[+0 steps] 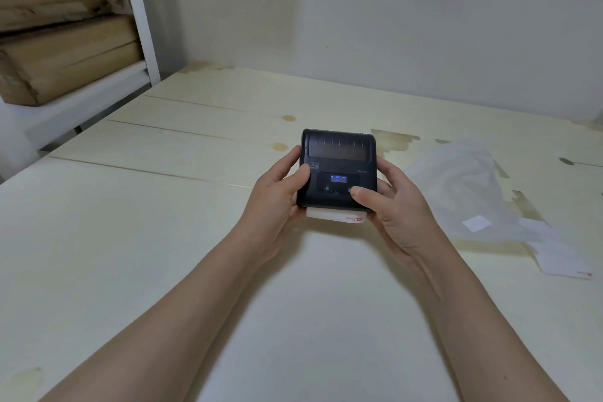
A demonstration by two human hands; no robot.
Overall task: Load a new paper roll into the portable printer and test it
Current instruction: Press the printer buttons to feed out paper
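left hand (277, 192), right hand (398, 206) clamped on printer (337, 170) | display lit blue | paper (336, 215) protruding

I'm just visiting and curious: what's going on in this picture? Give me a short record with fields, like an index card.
setting: pale wooden table beside a white shelf of brown packages
main item: black portable printer, lid closed, blue lights lit
left hand: grips the printer's left side, thumb on top
right hand: grips the right side, thumb on a front button
paper: white strip with red print sticks out of the printer's near edge
nearby: clear plastic bag and a loose paper slip lie to the right
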